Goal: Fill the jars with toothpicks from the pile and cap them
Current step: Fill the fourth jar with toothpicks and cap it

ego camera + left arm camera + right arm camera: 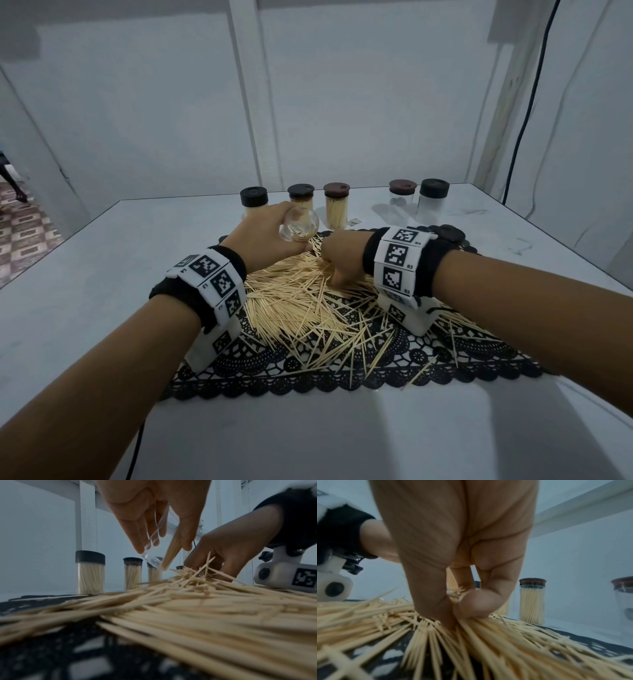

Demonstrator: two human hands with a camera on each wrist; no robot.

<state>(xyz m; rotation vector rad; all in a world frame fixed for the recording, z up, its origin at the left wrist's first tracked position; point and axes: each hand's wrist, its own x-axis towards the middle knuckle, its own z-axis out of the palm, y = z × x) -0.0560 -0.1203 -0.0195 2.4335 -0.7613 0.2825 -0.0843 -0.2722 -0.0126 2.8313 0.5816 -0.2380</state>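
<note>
Three capped jars [336, 205] stand filled at twelve o'clock while our left hand [265, 236] grips a tilted clear jar [298, 224] and our right hand [342, 257] pinches toothpicks [308, 301] from the pile, a loose bunch likely to splay at the mouth; no readable brands.

Both forearms reach forward, low, wrists banded with marker cuffs. Left hand [265, 233] raised slightly, fingers wrapped round a clear jar [299, 225], tilted. Right hand [342, 255] knuckles-up, thumb and fingers pinching into the toothpicks [308, 301].
</note>
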